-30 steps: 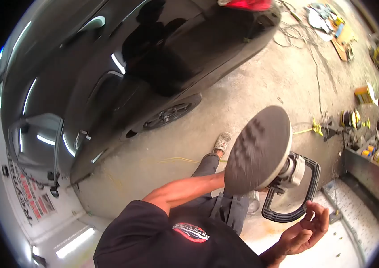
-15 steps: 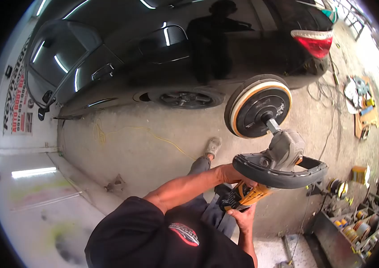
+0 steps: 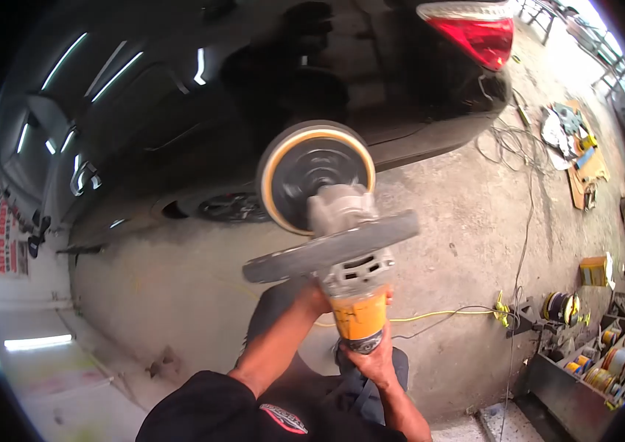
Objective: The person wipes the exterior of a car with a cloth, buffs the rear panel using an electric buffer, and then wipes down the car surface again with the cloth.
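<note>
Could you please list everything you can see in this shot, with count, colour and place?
polisher: one, yellow and grey with a round pad, centre, held up.
car: one, black, top, pad raised in front of it.
tail light: one, red, top right.
cord: one, yellow, on the floor, right.
parts bin: one, grey, holding rolls, lower right.
floor: concrete, grey.
left hand: at the polisher's body, mostly hidden.
right hand: gripping the yellow body from below.
</note>
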